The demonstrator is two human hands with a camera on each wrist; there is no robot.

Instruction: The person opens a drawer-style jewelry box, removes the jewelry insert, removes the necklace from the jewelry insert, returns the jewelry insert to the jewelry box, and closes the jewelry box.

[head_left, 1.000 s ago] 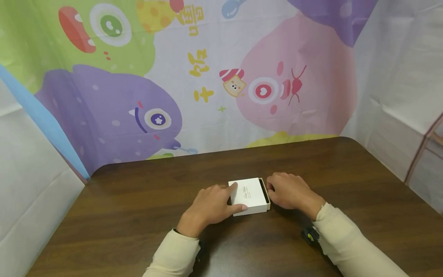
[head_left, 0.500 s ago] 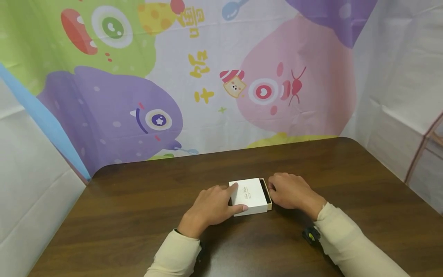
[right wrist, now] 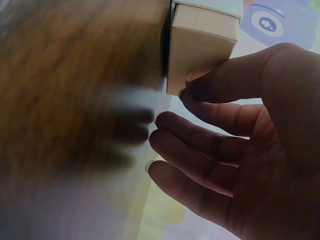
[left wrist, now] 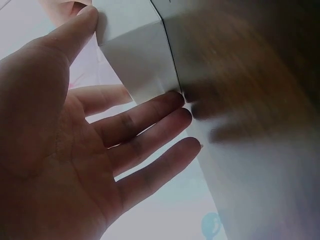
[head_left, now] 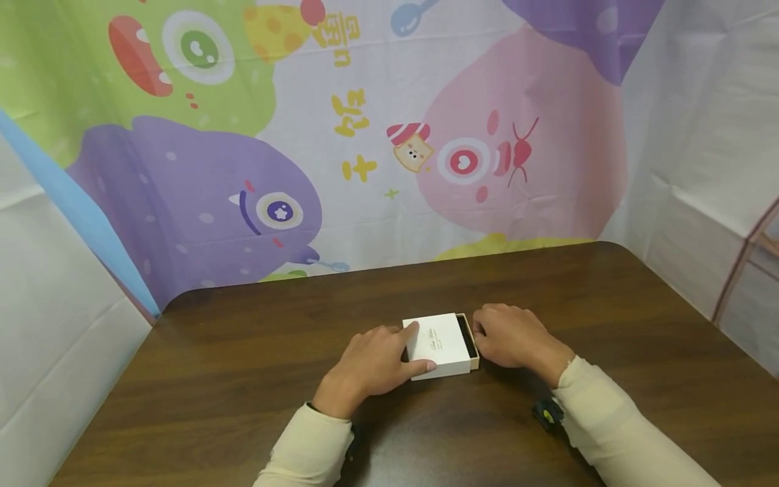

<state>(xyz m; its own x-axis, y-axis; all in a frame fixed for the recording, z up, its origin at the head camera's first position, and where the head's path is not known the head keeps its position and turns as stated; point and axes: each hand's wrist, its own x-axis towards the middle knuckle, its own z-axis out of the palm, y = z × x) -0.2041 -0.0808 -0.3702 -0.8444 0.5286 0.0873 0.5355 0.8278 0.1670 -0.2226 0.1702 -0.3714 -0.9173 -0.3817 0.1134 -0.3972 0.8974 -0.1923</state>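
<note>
A flat white box sleeve [head_left: 447,338] with small lettering lies on the table. From its right side protrudes a cream inner tray [head_left: 475,363], dark inside. My left hand [head_left: 372,360] grips the sleeve at its left, thumb at the near edge and index finger on top; in the left wrist view, fingertips of the hand [left wrist: 45,135] touch the sleeve [left wrist: 140,62]. At the tray's right end is my right hand [head_left: 516,336]. The right wrist view shows this hand [right wrist: 270,135] pinching the tray [right wrist: 200,45] between thumb and index finger, other fingers loosely bent.
The dark brown wooden table [head_left: 231,385] extends around the box on all sides. Behind its far edge hangs a cloth [head_left: 365,223] printed with cartoon monsters, and pale cloth [head_left: 700,169] stands at the right side.
The inner tray has slid slightly to the right out of the sleeve, along with my right hand. My left hand and the sleeve have barely moved.
</note>
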